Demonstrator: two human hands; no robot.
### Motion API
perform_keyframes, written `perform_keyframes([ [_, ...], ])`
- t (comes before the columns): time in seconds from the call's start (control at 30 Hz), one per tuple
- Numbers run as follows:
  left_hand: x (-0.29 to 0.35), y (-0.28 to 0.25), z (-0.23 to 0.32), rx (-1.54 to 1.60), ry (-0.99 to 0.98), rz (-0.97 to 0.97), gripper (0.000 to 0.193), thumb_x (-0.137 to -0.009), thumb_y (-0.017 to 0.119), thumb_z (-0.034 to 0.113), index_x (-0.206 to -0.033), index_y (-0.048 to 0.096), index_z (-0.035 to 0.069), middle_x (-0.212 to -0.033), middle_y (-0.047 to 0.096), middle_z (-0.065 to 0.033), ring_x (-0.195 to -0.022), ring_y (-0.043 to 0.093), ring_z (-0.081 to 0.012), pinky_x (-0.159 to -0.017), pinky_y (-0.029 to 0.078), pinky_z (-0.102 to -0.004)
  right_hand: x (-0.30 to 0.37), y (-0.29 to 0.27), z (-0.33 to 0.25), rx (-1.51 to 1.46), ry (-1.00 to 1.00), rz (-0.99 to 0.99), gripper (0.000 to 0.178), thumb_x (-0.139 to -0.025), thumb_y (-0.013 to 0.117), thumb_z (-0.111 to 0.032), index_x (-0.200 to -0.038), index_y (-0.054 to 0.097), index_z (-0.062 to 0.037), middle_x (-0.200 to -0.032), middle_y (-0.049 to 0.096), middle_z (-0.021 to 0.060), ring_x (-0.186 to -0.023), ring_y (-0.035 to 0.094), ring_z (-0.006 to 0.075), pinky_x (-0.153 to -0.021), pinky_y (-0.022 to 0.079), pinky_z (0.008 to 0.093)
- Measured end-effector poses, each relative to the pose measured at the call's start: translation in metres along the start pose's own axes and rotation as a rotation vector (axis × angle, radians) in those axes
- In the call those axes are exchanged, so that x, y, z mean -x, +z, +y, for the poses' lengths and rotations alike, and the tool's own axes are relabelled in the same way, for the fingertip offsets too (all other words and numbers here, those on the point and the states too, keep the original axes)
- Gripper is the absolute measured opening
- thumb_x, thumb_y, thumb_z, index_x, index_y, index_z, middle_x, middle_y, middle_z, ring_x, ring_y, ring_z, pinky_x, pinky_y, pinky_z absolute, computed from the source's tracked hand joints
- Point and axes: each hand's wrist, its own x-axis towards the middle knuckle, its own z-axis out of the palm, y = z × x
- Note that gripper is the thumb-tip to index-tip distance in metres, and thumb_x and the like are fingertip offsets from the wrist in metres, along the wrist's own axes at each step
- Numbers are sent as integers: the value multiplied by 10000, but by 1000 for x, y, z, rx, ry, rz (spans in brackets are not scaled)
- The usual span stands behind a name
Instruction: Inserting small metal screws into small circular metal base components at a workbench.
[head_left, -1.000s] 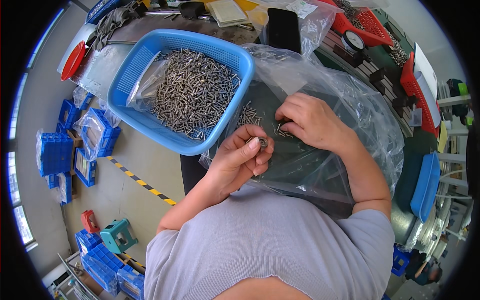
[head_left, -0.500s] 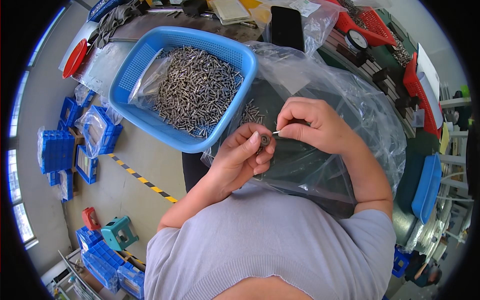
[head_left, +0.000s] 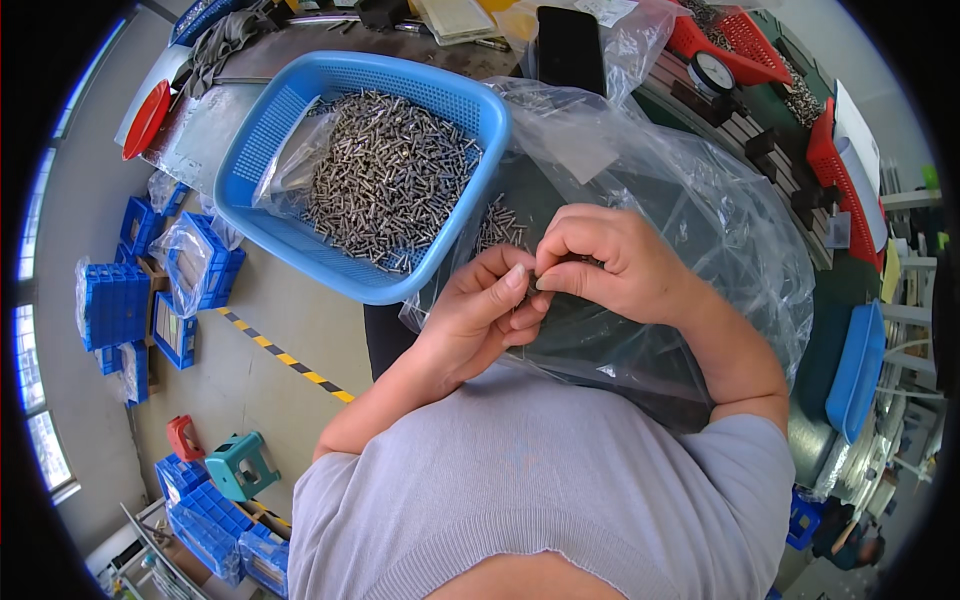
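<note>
Head | metal piece (head_left: 533, 285): dark grey, mostly hidden | left hand (head_left: 474, 312): pinching it | right hand (head_left: 618, 262): cannot tell

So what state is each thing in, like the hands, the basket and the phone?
Left hand, closed around a small metal part, mostly hidden
Right hand, thumb and finger pinched at that part; what they grip is hidden
Metal pins, loose, heaped
Blue basket, open-topped, holding pins
Clear plastic, spread out, wrinkled
Phone, screen dark
Dial gauge, reading too small to tell
</note>
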Motion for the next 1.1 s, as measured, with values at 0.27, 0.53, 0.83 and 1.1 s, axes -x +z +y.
perform_keyframes([
  [0.27,-2,-10,-1,-7,-35,-86,246,-926,610,290,-1014,519,78,-842,545,-40,-627,391,-71,-542,313,-218,-3,8,7,20,-175,79,192,-716,757,-65,-842,613,-60,-863,566,50,-837,559,199,-711,447,311],
  [0.53,-1,-2,-5,-8,63,19,235,-963,544,285,-1059,527,72,-897,578,-44,-711,462,-98,-608,387,-250,-2,0,4,105,-196,115,163,-721,749,-61,-827,625,-61,-853,570,52,-788,565,207,-683,448,308],
  [0.83,1,1,-2,32,70,16,208,-968,531,213,-1098,527,50,-993,572,-78,-750,471,-109,-613,393,-251,5,-24,5,459,-19,60,141,-714,709,-68,-816,619,-32,-775,568,78,-763,560,260,-670,454,350],
  [1.1,0,-2,-2,52,72,2,205,-965,536,203,-1104,529,53,-995,570,-77,-752,479,-112,-619,403,-257,6,-7,14,660,-11,5,118,-689,701,-82,-772,619,-63,-764,556,73,-772,569,274,-669,463,385],
])
